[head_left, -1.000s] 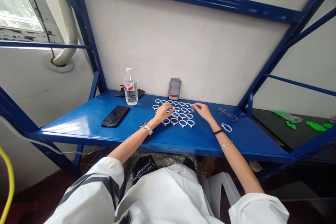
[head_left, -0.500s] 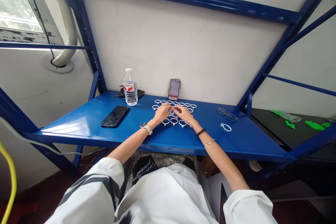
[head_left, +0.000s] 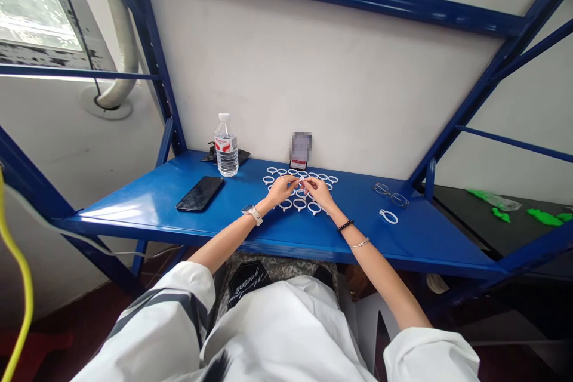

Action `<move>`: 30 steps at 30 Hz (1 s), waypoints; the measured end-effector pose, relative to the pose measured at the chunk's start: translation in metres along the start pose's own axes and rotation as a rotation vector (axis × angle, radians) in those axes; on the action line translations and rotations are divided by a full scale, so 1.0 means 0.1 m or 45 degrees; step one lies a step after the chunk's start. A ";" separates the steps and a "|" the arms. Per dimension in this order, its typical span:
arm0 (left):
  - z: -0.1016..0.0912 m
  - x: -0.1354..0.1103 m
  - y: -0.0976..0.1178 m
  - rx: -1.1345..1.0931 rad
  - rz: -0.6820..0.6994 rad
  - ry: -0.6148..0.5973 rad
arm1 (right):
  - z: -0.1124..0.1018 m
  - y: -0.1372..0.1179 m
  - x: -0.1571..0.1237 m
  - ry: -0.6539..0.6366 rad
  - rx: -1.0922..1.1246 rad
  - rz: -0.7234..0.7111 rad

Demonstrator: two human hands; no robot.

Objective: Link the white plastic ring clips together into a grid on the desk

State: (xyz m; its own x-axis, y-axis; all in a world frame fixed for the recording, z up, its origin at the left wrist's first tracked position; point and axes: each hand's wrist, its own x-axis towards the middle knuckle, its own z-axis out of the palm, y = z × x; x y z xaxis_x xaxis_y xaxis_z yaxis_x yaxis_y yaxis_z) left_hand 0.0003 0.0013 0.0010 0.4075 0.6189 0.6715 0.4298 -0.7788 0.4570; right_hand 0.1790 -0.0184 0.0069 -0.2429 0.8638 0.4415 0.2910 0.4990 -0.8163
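As the tabletop [head_left: 242, 197] right of the bottle [head_left: 227, 146] is crowded with rings [head_left: 299, 210], a low wrist could drag rows askew. Over those, also right of the bottle: left hand [head_left: 281, 189] and right hand [head_left: 319, 189], each grip narrow, both pinching a small white piece [head_left: 301, 180]. Slack pinch could drop it among them. Piece sits between the two sets of fingertips; shape mostly hidden.
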 end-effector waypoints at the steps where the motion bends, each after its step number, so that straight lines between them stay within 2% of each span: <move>1: 0.00 0.00 0.00 -0.021 -0.013 -0.003 | 0.00 0.00 0.00 -0.005 0.036 0.013; 18: -0.02 -0.03 0.04 0.203 -0.017 0.019 | 0.00 -0.06 -0.01 -0.039 0.360 0.261; 23: -0.02 -0.02 0.03 0.224 0.033 0.026 | 0.00 -0.06 -0.02 -0.021 0.353 0.262; 30: -0.02 -0.02 0.02 0.259 0.045 -0.050 | 0.02 -0.01 0.01 0.014 0.265 0.173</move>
State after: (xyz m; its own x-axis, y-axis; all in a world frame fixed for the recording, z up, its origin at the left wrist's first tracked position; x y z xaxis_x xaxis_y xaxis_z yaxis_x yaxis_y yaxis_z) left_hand -0.0009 -0.0020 0.0016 0.4544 0.5981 0.6601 0.5670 -0.7658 0.3034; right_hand 0.1764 -0.0184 0.0068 -0.2045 0.9231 0.3257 0.1230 0.3543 -0.9270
